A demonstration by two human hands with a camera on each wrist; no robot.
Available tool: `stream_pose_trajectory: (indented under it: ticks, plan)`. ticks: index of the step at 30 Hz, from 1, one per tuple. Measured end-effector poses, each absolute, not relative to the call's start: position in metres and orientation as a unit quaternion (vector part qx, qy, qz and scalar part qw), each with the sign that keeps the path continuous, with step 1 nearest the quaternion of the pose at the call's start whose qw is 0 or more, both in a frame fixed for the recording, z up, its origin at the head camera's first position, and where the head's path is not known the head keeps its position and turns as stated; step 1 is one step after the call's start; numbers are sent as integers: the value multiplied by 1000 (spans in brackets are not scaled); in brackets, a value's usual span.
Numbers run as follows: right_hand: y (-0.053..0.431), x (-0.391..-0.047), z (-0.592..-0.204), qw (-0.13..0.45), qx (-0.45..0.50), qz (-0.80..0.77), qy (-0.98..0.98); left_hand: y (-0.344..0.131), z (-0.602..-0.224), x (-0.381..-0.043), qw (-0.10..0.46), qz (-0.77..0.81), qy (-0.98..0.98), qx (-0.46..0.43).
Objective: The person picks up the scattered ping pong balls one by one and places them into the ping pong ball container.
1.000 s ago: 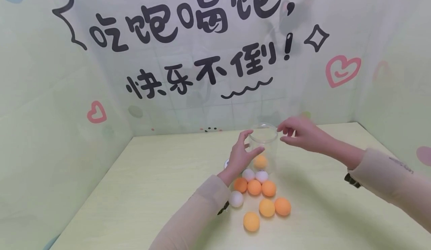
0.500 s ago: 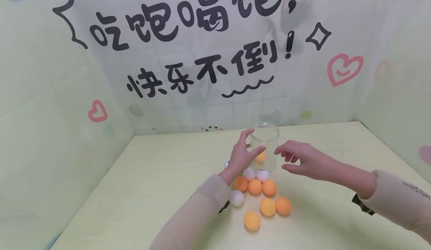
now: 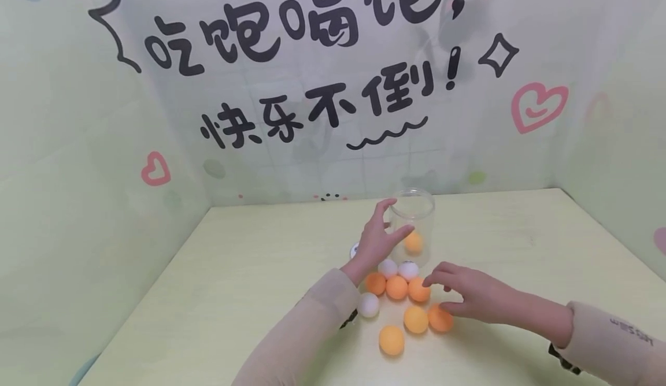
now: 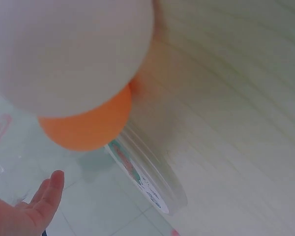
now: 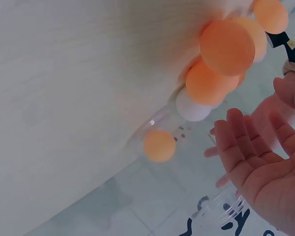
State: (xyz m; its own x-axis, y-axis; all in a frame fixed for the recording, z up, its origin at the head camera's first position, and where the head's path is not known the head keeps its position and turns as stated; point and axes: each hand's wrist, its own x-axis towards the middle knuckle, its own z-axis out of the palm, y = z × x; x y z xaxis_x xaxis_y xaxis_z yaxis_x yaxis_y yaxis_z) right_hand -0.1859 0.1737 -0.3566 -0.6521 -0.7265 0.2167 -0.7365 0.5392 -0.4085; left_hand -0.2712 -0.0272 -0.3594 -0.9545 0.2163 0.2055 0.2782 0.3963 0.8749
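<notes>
A clear plastic jar stands upright near the back of the table, one orange ball inside. My left hand holds it from the left, thumb across the front and a finger at the rim. Lower right, my right hand hovers over the loose table-tennis balls with bent, parted fingers. Its thumb overlaps an orange ball, and its fingertips come close to another orange ball; contact is unclear. In the right wrist view, no ball lies in the right palm.
White balls and more orange balls lie loose before the jar. A round lid with a printed label lies flat beside the left hand. Printed curtains close off the table's back and sides.
My right hand has come down from beside the jar's rim to the loose balls in front. The left hand stays at the jar. The ball inside has shifted slightly.
</notes>
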Motion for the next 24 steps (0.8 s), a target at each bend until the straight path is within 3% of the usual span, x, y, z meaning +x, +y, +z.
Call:
stream_pose_trajectory:
  ticks: [4,13,24]
  plan:
    - [174,-184,-368,40,444,209,-870,-25,-359,-272,27,-532,-832,-151]
    - [173,-182,-380,-28,426,224,-876,-26,-358,-272,33,-530,-833,-154]
    - [173,-182,-386,-47,414,244,-876,-26,-360,-272,31,-528,-835,-151]
